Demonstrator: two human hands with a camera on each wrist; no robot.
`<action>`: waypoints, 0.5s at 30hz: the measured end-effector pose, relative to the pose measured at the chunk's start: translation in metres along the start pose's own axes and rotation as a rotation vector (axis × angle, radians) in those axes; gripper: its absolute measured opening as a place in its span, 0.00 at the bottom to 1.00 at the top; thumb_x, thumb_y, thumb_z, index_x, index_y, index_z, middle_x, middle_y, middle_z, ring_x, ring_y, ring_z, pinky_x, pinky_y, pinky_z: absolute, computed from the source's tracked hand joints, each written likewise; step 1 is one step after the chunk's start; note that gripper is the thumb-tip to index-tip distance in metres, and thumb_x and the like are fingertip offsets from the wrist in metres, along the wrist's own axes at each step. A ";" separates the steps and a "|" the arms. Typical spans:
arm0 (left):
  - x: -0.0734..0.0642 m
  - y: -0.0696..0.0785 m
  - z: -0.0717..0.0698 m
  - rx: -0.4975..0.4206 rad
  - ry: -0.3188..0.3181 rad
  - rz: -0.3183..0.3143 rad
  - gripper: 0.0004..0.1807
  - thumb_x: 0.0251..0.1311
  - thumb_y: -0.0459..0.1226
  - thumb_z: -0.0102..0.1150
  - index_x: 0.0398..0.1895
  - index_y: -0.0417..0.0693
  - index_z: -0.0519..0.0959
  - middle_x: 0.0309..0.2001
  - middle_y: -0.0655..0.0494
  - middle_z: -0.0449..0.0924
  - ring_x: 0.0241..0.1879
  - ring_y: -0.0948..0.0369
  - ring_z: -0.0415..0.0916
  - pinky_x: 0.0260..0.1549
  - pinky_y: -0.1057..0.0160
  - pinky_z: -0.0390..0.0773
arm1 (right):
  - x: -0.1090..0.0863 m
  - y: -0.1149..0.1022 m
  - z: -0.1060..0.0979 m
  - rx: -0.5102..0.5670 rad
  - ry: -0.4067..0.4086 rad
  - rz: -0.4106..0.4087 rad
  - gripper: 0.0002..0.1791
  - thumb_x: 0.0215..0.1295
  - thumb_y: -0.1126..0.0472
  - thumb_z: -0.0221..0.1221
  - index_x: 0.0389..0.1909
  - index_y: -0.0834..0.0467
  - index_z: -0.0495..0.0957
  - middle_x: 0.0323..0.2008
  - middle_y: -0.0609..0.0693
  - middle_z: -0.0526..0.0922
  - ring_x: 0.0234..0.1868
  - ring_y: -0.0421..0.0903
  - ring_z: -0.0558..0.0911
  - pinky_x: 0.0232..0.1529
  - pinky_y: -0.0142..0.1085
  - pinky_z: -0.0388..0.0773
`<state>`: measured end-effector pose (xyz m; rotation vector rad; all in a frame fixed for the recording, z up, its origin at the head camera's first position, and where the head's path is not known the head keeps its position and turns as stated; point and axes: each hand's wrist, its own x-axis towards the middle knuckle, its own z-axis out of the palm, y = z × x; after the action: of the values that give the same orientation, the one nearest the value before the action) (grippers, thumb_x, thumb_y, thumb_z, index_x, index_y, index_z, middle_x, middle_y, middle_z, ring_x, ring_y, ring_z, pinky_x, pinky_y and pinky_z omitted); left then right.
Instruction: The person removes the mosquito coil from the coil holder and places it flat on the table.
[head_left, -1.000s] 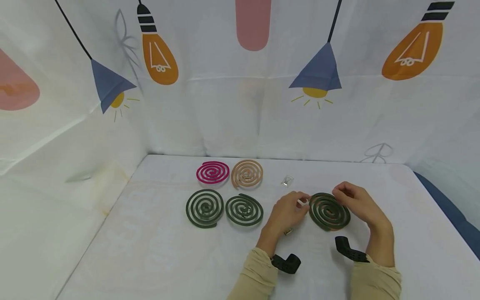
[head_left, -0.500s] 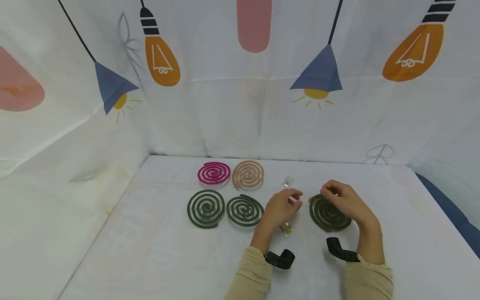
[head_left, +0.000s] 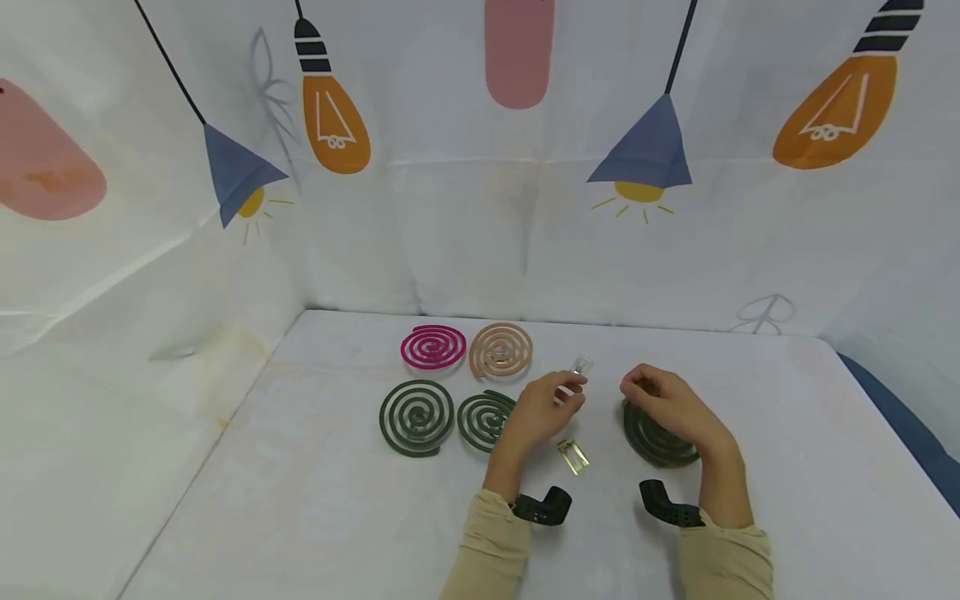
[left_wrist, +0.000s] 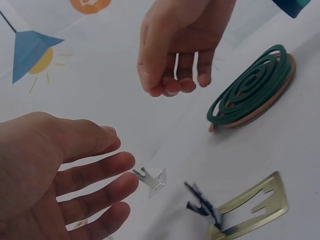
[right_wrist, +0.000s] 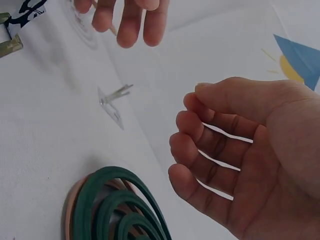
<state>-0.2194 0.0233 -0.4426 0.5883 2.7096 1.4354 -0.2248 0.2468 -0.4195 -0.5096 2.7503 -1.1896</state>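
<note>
My left hand (head_left: 542,410) hovers over the table near the second green mosquito coil (head_left: 480,419), fingers loosely bent with nothing between them. My right hand (head_left: 673,407) hangs above a stacked mosquito coil pair (head_left: 649,442), partly covering it in the head view. In the left wrist view the green coil (left_wrist: 250,87) lies on a brownish one (left_wrist: 265,114). Thumb and fingertips of the right hand come close together, holding nothing visible. Between the hands lies a gold metal coil stand (head_left: 574,457) with raised prongs. A silver coil stand (head_left: 582,364) sits just beyond the left fingertips.
A magenta coil (head_left: 432,347) and a tan coil (head_left: 501,350) lie side by side toward the back left. In front of the magenta one is another green coil (head_left: 417,418). A printed white cloth (head_left: 450,225) rises behind the white table (head_left: 300,500).
My left hand has left the stacked coils' edge and shifted left, uncovering the gold stand. The right hand has moved left across the stack, its fingertips now off the coil's right edge.
</note>
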 end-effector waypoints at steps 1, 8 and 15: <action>0.000 0.000 -0.001 -0.008 0.002 0.001 0.15 0.63 0.37 0.56 0.52 0.47 0.78 0.45 0.55 0.83 0.41 0.63 0.81 0.39 0.73 0.75 | 0.000 0.000 0.000 0.003 -0.002 0.000 0.16 0.71 0.53 0.50 0.42 0.63 0.76 0.35 0.56 0.81 0.35 0.39 0.76 0.37 0.30 0.73; -0.003 -0.003 -0.005 -0.001 0.033 0.037 0.14 0.63 0.37 0.56 0.52 0.47 0.78 0.44 0.55 0.83 0.41 0.63 0.81 0.40 0.71 0.77 | 0.000 -0.005 0.002 0.031 -0.026 -0.023 0.15 0.71 0.55 0.51 0.45 0.63 0.75 0.38 0.56 0.81 0.39 0.45 0.78 0.38 0.30 0.75; -0.006 -0.003 -0.010 -0.020 0.066 0.067 0.14 0.65 0.37 0.54 0.53 0.47 0.77 0.44 0.53 0.81 0.42 0.60 0.80 0.42 0.66 0.79 | 0.006 -0.012 0.012 0.014 -0.037 -0.043 0.14 0.70 0.56 0.52 0.46 0.62 0.75 0.41 0.57 0.81 0.40 0.44 0.78 0.39 0.32 0.75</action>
<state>-0.2166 0.0113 -0.4403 0.6478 2.7467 1.5215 -0.2248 0.2289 -0.4187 -0.5859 2.7118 -1.1958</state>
